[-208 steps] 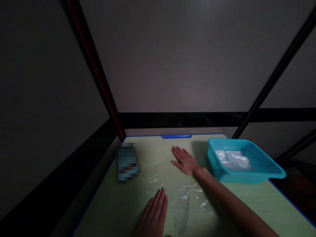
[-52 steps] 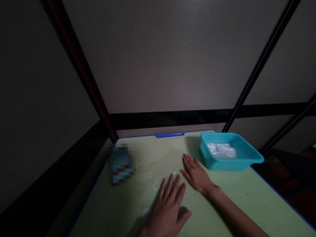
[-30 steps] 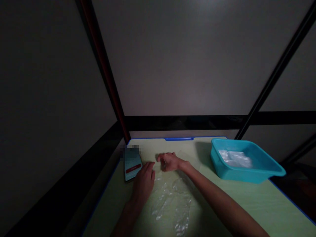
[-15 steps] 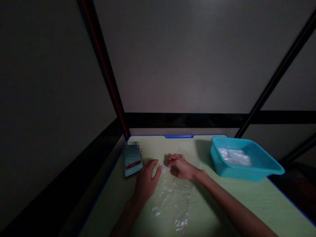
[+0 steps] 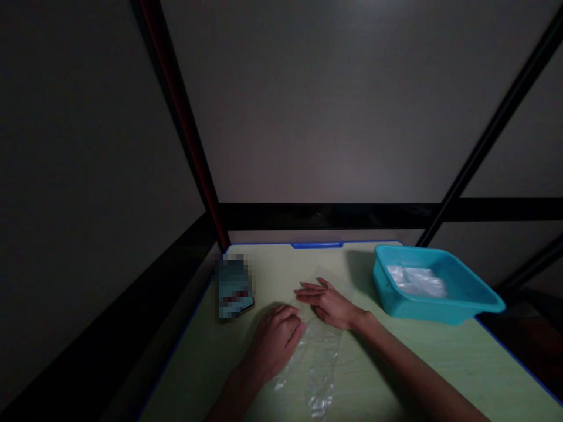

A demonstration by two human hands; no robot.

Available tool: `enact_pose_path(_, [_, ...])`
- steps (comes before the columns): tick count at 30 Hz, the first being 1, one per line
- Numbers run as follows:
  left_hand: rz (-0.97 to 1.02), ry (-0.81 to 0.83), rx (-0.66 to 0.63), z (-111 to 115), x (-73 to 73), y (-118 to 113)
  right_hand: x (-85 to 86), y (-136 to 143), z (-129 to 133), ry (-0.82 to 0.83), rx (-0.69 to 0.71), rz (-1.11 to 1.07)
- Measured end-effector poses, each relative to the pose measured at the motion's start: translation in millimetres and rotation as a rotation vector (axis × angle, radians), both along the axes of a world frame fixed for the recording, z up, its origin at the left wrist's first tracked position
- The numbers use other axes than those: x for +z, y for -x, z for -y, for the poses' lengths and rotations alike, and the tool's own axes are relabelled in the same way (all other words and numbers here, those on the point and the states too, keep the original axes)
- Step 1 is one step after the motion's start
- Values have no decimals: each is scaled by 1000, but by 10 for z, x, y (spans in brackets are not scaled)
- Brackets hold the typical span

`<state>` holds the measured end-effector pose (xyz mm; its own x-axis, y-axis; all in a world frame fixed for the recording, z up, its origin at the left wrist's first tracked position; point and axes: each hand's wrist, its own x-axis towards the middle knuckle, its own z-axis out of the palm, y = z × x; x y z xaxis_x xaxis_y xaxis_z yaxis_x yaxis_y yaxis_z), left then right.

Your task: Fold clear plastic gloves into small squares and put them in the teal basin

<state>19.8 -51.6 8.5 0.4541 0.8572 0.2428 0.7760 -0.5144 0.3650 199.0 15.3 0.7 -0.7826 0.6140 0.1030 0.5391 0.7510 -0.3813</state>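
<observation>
A clear plastic bag [image 5: 323, 357], wrinkled toward its near end, lies stretched out on the pale green table in front of me. My right hand [image 5: 332, 306] rests on its far part, palm down with the fingers straight and slightly spread. At the bag's left edge is my left hand [image 5: 277, 340], its fingers bent and close together and the thumb near them. The bag's edge passes under those fingertips, where the grip is partly hidden.
A turquoise plastic basin [image 5: 440, 310] stands at the right, with folded clear plastic bags [image 5: 417, 281] inside. A phone [image 5: 235, 293], partly blurred, lies at the left of the table [image 5: 461, 357]. A blue handle [image 5: 317, 245] marks the far edge, before the wall panels.
My left hand has come nearer and to the right, its fingers closing in on the bag's edge. My right hand has gone from curled fingers to stretched ones, flat on the bag.
</observation>
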Motion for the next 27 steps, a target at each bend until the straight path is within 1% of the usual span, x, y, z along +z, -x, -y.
enact_pose_path(3, [-1, -12, 1, 5, -6, 5, -22, -71, -108, -28, -128, 45])
enact_pose_path(6, [-5, -19, 13, 2, -12, 15, -19, -208, -162, -75, -253, 59])
enact_pose_path(8, [-28, -28, 73, -8, -15, 26, -19, -321, -131, -99, -283, 44])
enact_pose_path(12, [-117, -64, 229, -36, -17, 54, -53, -535, 16, -127, -307, 25])
enact_pose_path(15, [-171, -63, 277, -56, -5, 62, -77, -625, 109, -120, -351, 60])
enact_pose_path(18, [-198, -52, 274, -81, 17, 55, -58, -645, 198, -115, -388, 111])
enact_pose_path(21, [-200, -61, 229, -115, 25, 43, -15, -642, 340, -113, -442, 147])
enact_pose_path(24, [-183, -76, 192, -160, 0, 35, 3, -665, 534, -117, -480, 165])
enact_pose_path(27, [-168, -78, 172, -217, -40, 24, -13, -723, 717, -129, -484, 157])
